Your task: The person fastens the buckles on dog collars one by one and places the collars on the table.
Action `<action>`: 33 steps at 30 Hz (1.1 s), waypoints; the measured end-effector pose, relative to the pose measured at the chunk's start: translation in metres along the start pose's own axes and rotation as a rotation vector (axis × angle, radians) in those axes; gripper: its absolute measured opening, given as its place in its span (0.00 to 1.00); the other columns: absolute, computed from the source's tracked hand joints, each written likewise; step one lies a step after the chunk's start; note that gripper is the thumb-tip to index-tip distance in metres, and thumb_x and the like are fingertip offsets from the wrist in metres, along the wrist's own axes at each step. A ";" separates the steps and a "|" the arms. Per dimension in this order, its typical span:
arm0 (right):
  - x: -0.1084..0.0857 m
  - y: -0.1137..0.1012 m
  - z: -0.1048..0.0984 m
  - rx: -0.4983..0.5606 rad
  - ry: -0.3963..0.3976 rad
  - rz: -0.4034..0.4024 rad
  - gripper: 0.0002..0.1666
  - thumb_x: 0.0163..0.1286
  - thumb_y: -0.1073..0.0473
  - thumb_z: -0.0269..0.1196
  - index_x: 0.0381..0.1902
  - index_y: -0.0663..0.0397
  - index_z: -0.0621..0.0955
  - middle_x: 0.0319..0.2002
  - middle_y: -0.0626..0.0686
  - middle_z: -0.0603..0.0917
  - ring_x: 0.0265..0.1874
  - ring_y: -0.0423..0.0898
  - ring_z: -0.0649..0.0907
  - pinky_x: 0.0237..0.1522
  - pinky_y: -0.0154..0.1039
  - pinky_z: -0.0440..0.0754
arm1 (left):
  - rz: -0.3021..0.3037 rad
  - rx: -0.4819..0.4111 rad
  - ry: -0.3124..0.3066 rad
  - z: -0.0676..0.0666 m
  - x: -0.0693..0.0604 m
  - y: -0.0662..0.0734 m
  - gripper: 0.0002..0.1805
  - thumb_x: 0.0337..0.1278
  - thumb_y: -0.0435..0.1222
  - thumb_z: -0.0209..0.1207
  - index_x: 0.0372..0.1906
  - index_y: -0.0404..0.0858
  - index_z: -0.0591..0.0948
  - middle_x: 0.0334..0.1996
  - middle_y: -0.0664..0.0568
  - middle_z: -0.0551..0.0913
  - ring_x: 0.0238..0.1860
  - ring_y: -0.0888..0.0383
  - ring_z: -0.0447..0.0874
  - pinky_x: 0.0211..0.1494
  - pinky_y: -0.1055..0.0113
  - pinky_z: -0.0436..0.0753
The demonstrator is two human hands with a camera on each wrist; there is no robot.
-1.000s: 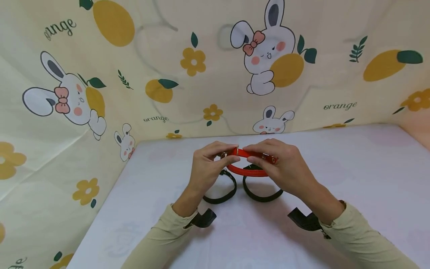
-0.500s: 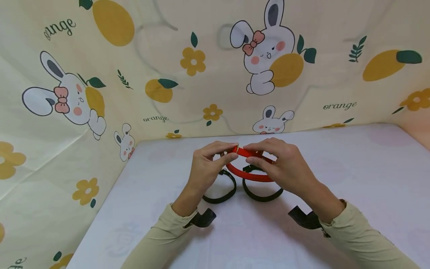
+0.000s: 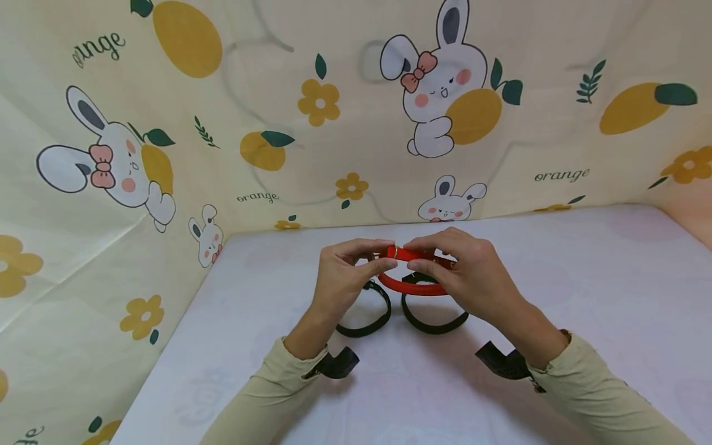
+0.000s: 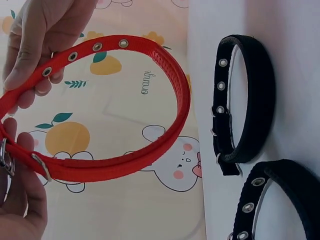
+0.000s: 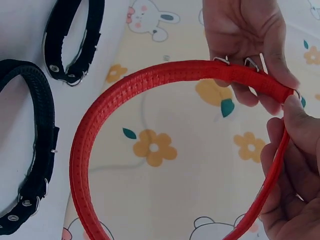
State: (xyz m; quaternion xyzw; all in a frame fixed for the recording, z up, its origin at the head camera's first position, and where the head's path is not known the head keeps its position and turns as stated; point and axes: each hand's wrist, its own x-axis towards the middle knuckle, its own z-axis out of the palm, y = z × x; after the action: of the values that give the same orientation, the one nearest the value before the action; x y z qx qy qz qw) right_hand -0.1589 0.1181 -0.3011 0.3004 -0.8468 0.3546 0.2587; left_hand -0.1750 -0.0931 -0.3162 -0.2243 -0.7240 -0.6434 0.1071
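Observation:
A red pet collar (image 3: 414,288) with metal eyelets is held up in a loop between both hands, above the table. My left hand (image 3: 340,275) pinches it at the buckle end; in the left wrist view the buckle (image 4: 6,156) and a metal ring (image 4: 42,167) show beside those fingers. With thumb and fingers my right hand (image 3: 466,270) pinches the eyelet strap (image 4: 85,51). In the right wrist view the fingertips of both hands meet near a small ring (image 5: 297,95). Whether the strap runs through the buckle is hidden by the fingers.
Two black collars, one on the left (image 3: 364,331) and one on the right (image 3: 436,329), stand on the white table (image 3: 389,402) below the hands. A printed cloth (image 3: 334,148) with rabbits and oranges hangs behind and to the left.
The red loop's lower side dipped about half a second ago and has since risen slightly. Both hands keep their grip and barely move. The black collars have not moved.

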 end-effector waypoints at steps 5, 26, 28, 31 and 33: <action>0.000 0.000 0.001 -0.012 0.014 -0.002 0.18 0.54 0.63 0.76 0.45 0.50 0.88 0.38 0.46 0.89 0.40 0.41 0.85 0.36 0.41 0.87 | -0.032 -0.013 -0.011 0.002 0.000 0.001 0.14 0.53 0.28 0.70 0.46 0.33 0.87 0.41 0.39 0.88 0.38 0.55 0.83 0.37 0.71 0.82; 0.006 0.008 -0.013 -0.034 -0.026 0.122 0.19 0.61 0.60 0.73 0.51 0.47 0.86 0.47 0.49 0.88 0.49 0.47 0.82 0.39 0.40 0.83 | -0.050 -0.151 0.136 -0.009 0.005 0.006 0.15 0.54 0.27 0.68 0.48 0.27 0.84 0.33 0.64 0.88 0.36 0.60 0.84 0.41 0.72 0.83; 0.006 0.008 -0.014 -0.030 -0.014 0.128 0.19 0.61 0.60 0.73 0.51 0.46 0.86 0.46 0.48 0.88 0.47 0.45 0.81 0.38 0.37 0.83 | -0.052 -0.151 0.128 -0.009 0.006 0.005 0.15 0.55 0.27 0.68 0.49 0.27 0.84 0.34 0.64 0.88 0.36 0.60 0.84 0.42 0.72 0.84; 0.004 0.007 -0.014 -0.022 0.000 0.138 0.19 0.60 0.60 0.73 0.50 0.46 0.86 0.45 0.48 0.88 0.45 0.44 0.81 0.36 0.34 0.82 | -0.067 -0.151 0.116 -0.009 0.005 0.004 0.16 0.56 0.27 0.67 0.50 0.27 0.83 0.34 0.63 0.88 0.36 0.59 0.84 0.42 0.71 0.84; 0.004 0.007 -0.013 -0.008 0.008 0.138 0.19 0.60 0.61 0.73 0.50 0.46 0.87 0.45 0.49 0.88 0.44 0.45 0.80 0.35 0.33 0.82 | -0.081 -0.147 0.116 -0.008 0.005 0.004 0.16 0.56 0.27 0.67 0.51 0.28 0.84 0.34 0.62 0.88 0.36 0.59 0.84 0.42 0.70 0.84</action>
State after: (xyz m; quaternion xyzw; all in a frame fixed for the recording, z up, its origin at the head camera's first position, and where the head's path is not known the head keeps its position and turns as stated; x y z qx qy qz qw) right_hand -0.1633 0.1309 -0.2937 0.2388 -0.8660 0.3692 0.2381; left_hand -0.1785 -0.1001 -0.3094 -0.1642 -0.6761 -0.7104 0.1060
